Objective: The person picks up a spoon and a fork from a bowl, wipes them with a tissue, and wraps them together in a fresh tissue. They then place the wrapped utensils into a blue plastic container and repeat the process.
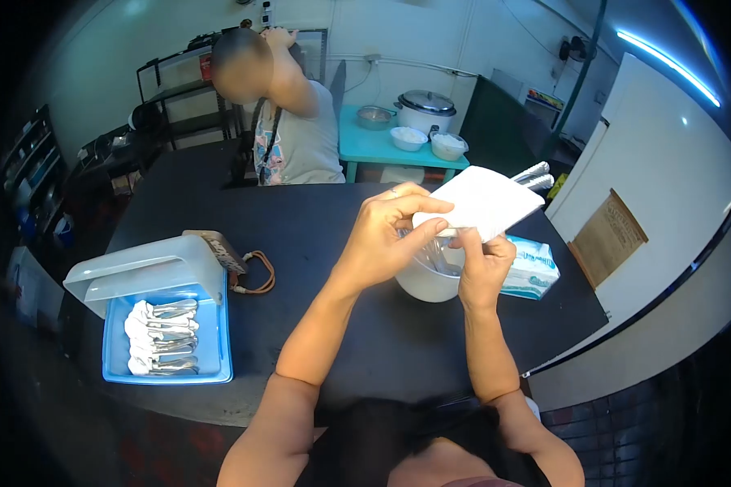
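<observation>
A white paper napkin [489, 201] is raised above the table, pinched between the thumb and fingers of my left hand [386, 231] at its left end. My right hand [483, 261] grips its lower edge. Metal cutlery handles [534, 176] stick out past the napkin's right end; their other ends are hidden. Beneath my hands stands a white tub [427, 282] with metal cutlery inside, partly covered by my fingers. To its right, behind my right hand, lies a blue and white pack of tissues [532, 269].
On the left, a blue box [223, 341] holds several napkin-wrapped cutlery sets [162, 337]; its clear lid [150, 268] leans open. A brown holder with a looped cord [260, 276] sits beside it. Across the black table [317, 325] is another person [300, 130]. A rice cooker [425, 112] stands behind.
</observation>
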A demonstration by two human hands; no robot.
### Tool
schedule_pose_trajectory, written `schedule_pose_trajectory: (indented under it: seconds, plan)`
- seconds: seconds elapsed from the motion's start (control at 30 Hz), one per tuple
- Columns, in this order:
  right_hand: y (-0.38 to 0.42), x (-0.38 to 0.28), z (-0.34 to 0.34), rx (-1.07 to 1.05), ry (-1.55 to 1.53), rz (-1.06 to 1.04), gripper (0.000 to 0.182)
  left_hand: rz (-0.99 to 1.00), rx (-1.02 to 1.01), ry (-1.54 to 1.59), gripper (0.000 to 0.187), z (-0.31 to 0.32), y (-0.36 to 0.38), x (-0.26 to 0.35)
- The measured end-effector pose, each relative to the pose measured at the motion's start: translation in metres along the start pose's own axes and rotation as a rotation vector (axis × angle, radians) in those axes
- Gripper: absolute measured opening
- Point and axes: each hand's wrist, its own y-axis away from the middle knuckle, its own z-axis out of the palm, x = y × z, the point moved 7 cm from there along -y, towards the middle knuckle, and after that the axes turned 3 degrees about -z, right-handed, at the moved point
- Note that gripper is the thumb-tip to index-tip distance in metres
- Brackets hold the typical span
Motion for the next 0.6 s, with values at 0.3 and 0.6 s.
schedule_pose_trajectory:
  seconds: [0.3, 0.6]
  plan:
    - [-0.009, -0.036, -0.011, 0.105, 0.326, -0.453, 0.031, -0.226, 0.111, 0.014, 0.016, -0.029, -0.007, -0.046]
    - [-0.010, -0.068, 0.036, -0.587, 1.089, -0.723, 0.078, -0.313, -0.037, 0.091, 0.013, -0.010, -0.002, -0.048]
